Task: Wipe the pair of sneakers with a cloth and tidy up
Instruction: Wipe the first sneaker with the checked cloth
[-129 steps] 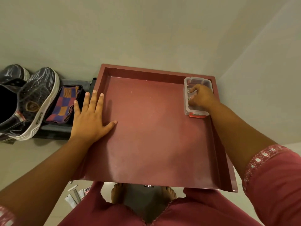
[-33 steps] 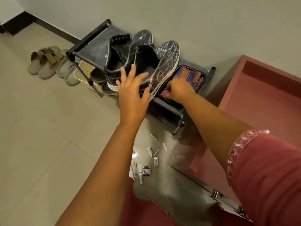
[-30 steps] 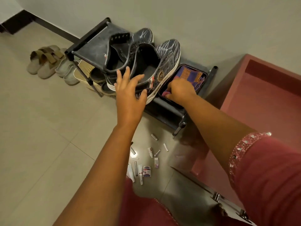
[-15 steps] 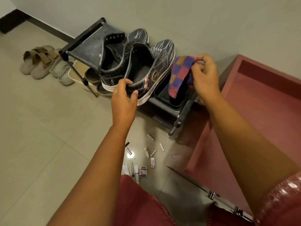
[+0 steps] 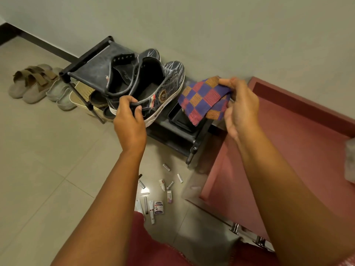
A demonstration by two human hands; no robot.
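Two dark sneakers with white soles stand side by side on a black shoe rack [image 5: 92, 64] against the wall. My left hand [image 5: 129, 120] grips the heel collar of the nearer sneaker [image 5: 165, 87]; the farther sneaker [image 5: 123, 68] sits behind it. My right hand [image 5: 240, 106] holds up a checkered cloth [image 5: 205, 98] in purple, red and orange, just right of the sneakers. Under the cloth a black tray [image 5: 178, 120] rests on the rack.
A dark red cabinet top [image 5: 288, 150] with a raised rim fills the right side. Several small tubes and packets [image 5: 159, 196] lie scattered on the tiled floor. Beige sandals [image 5: 32, 83] sit on the floor at far left, more footwear under the rack.
My right hand has lifted the checkered cloth out of the black tray and spread it wider. My left hand has closed on the nearer sneaker's heel collar.
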